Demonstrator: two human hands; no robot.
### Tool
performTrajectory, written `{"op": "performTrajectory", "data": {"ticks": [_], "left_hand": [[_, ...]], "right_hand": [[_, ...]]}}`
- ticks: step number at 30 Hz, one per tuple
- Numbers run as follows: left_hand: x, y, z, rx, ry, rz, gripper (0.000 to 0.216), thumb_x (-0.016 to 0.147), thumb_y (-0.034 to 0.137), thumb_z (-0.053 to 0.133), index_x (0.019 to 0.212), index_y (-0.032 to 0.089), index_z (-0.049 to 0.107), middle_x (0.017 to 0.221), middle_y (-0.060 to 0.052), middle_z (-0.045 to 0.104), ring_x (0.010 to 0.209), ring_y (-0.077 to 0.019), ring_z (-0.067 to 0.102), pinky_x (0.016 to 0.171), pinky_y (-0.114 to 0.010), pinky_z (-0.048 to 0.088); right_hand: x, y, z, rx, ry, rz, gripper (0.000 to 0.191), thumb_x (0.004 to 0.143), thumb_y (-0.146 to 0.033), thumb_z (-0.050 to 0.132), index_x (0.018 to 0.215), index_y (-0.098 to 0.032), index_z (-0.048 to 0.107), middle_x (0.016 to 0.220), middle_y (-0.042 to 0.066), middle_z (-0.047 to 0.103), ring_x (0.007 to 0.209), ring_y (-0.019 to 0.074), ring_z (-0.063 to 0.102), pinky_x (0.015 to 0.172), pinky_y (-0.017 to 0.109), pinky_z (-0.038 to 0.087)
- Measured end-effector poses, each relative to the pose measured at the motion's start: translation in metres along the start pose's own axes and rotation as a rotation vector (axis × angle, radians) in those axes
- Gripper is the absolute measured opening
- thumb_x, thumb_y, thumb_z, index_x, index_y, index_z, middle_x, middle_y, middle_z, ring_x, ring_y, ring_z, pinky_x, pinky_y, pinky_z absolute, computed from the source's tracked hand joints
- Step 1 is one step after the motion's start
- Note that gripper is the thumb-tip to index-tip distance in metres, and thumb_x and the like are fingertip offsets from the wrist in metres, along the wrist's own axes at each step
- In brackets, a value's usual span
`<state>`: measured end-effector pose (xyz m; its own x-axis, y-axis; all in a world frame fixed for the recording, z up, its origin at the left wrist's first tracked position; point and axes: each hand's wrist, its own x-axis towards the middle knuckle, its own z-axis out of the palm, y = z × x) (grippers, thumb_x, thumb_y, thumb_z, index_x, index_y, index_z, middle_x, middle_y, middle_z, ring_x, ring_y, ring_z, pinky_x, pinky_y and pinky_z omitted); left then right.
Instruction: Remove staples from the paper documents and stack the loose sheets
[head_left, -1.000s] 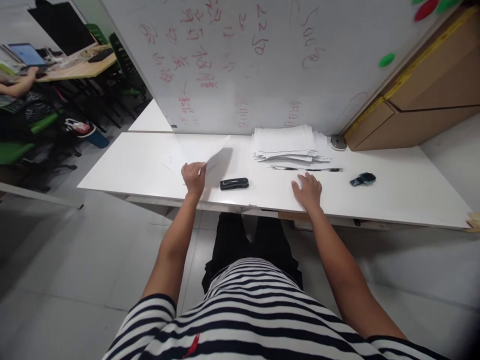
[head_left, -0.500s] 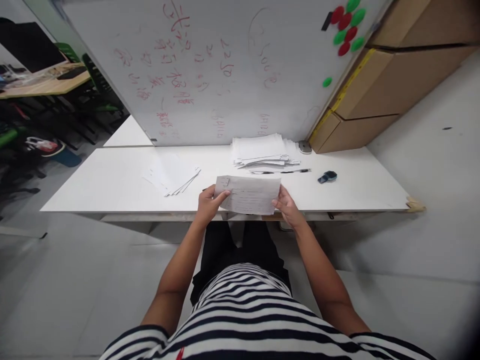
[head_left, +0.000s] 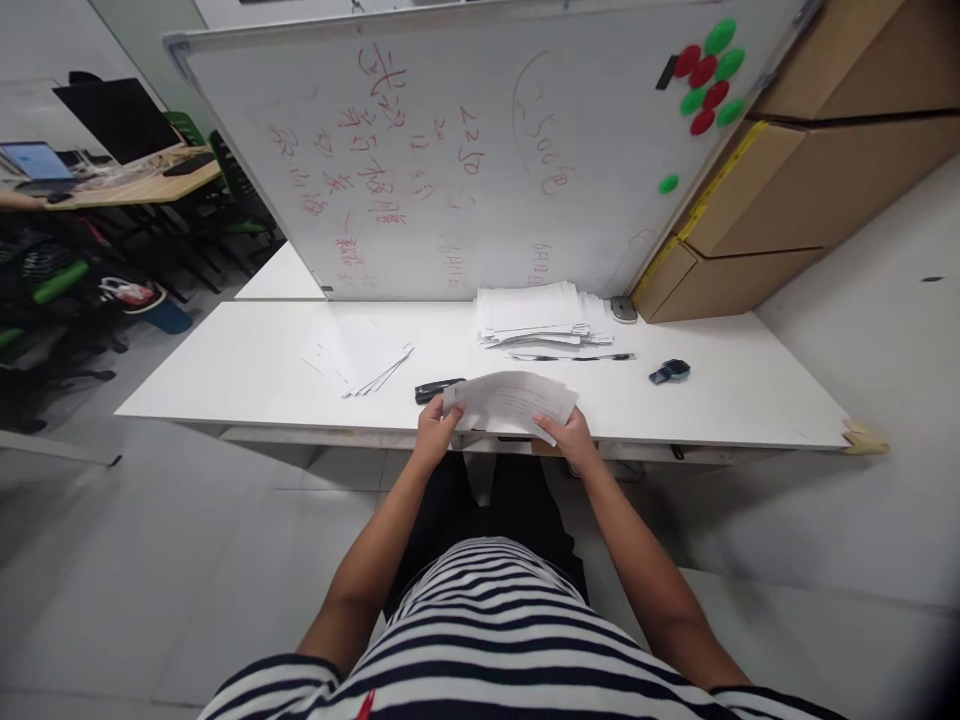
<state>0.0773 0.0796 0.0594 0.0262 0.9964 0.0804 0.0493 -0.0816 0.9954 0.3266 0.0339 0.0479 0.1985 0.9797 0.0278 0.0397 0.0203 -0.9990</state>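
Both my hands hold printed paper [head_left: 514,400] above the front edge of the white desk [head_left: 240,380]; it bows upward in the middle. My left hand [head_left: 438,428] pinches its left end, thumb on top. At the right end my right hand [head_left: 571,436] grips it the same way. Whether it is one sheet or several I cannot tell. Just beyond my left hand lies a black stapler [head_left: 439,390]. Behind the held paper rests a thick stack of papers [head_left: 529,312], with a pen [head_left: 574,357] in front of it. Fanned sheets [head_left: 356,360] lie to the left.
A watch-like dark blue object [head_left: 670,371] lies on the desk's right side. The whiteboard [head_left: 480,150] with red writing and magnets stands along the back edge. Cardboard boxes [head_left: 795,190] are stacked at the right. Farther left, another desk [head_left: 150,182] holds a monitor and a laptop.
The held paper was flatter and now curves, its right end bent down. The stapler by my left hand has come into fuller sight. My head view has shifted, so everything sits lower and further right.
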Motion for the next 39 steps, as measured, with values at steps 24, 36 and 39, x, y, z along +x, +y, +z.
{"op": "performTrajectory", "data": {"ticks": [24, 36, 39], "left_hand": [[-0.003, 0.008, 0.009, 0.111, -0.073, 0.033, 0.038, 0.080, 0.047, 0.063, 0.106, 0.019, 0.070, 0.107, -0.005, 0.071, 0.104, -0.0238, 0.063, 0.095, -0.038, 0.049], [-0.015, 0.016, 0.015, 0.165, -0.027, 0.008, 0.035, 0.085, 0.047, 0.057, 0.105, 0.020, 0.068, 0.105, -0.004, 0.070, 0.105, -0.0231, 0.061, 0.094, -0.036, 0.048], [-0.014, 0.013, 0.018, 0.199, -0.004, -0.003, 0.035, 0.085, 0.048, 0.056, 0.100, 0.018, 0.067, 0.100, -0.005, 0.070, 0.101, -0.0231, 0.062, 0.091, -0.037, 0.049]], "right_hand": [[0.007, -0.002, 0.027, -0.086, 0.065, -0.032, 0.042, 0.076, -0.049, 0.064, 0.102, -0.016, 0.067, 0.104, 0.008, 0.071, 0.103, 0.0255, 0.063, 0.097, 0.042, 0.046], [-0.016, 0.005, 0.035, -0.150, -0.003, -0.095, 0.039, 0.085, -0.047, 0.055, 0.110, -0.020, 0.068, 0.110, 0.005, 0.069, 0.107, 0.0234, 0.061, 0.098, 0.037, 0.045], [-0.018, 0.005, 0.036, -0.175, -0.016, -0.119, 0.039, 0.087, -0.046, 0.053, 0.110, -0.019, 0.068, 0.111, 0.006, 0.070, 0.106, 0.0231, 0.062, 0.098, 0.037, 0.046]]}}
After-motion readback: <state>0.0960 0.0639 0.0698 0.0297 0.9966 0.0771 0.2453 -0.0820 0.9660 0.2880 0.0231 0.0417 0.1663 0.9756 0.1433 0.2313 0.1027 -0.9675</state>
